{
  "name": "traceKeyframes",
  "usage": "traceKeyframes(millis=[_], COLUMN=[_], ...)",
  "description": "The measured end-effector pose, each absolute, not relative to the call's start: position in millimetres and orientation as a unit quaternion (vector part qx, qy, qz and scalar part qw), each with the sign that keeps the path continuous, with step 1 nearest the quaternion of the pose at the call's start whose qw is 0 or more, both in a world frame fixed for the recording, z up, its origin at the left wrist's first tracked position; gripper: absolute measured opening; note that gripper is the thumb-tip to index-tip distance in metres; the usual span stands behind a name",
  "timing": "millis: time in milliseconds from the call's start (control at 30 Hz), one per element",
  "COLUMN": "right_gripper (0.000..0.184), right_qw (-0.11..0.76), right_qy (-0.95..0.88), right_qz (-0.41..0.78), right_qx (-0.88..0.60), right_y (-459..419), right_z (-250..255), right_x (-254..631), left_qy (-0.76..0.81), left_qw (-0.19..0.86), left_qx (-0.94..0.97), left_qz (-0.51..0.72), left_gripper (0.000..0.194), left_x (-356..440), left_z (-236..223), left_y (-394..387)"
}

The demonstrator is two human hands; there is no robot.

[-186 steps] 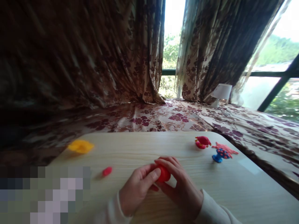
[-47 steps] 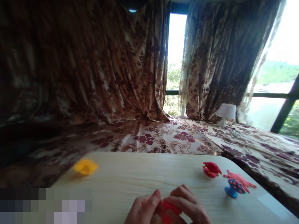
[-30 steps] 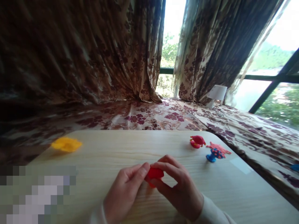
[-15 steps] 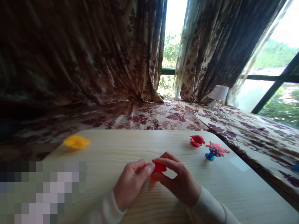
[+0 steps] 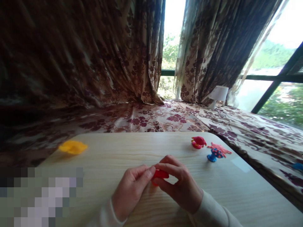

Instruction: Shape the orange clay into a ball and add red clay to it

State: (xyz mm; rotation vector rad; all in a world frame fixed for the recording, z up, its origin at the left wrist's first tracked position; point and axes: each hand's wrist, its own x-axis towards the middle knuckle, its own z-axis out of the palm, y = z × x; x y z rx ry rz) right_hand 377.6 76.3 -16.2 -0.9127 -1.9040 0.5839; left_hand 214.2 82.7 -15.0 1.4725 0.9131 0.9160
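My left hand (image 5: 129, 194) and my right hand (image 5: 182, 187) meet over the middle of a light wooden table (image 5: 113, 157). Between their fingertips sits a small flattened lump of red clay (image 5: 160, 174), pinched from both sides just above the tabletop. The fingers of both hands are curled around it, and part of the lump is hidden behind them.
A yellow clay piece (image 5: 73, 147) lies at the table's far left. Far right stand a red clay figure (image 5: 198, 142), a pink flat figure (image 5: 219, 147) and a blue spotted one (image 5: 215, 154). Behind are a floral-covered ledge, curtains and a small white lamp (image 5: 219, 94).
The red lump has gone from a rounded ball to a flatter piece between my fingers. My hands stay together at the table's middle; the view shifted slightly.
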Motion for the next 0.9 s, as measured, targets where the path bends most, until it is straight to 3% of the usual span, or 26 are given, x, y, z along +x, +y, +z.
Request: traceKeyframes(millis=[333,500,633,900], right_gripper=[0.010,0.038,0.025,0.019], right_qw=[0.445,0.471,0.475,0.472], right_qy=[-0.784,-0.771,-0.762,-0.753], right_qz=[0.235,0.240,0.254,0.266], right_qx=[-0.364,-0.355,-0.359,-0.374], right_y=[73.5,76.5,78.0,79.2], right_z=[-16.0,-19.8,-20.4,-19.6], right_x=[378.3,381.0,383.1,381.3], left_qy=[0.389,0.397,0.407,0.404], left_qw=[0.589,0.585,0.573,0.577], left_qx=[0.596,0.590,0.595,0.571], left_qz=[0.382,0.391,0.389,0.421], left_gripper=[0.034,0.033,0.033,0.029], left_x=[216.0,212.1,209.3,212.3], left_z=[-14.5,-14.4,-14.2,-15.3], left_y=[80.8,84.5,85.7,85.5])
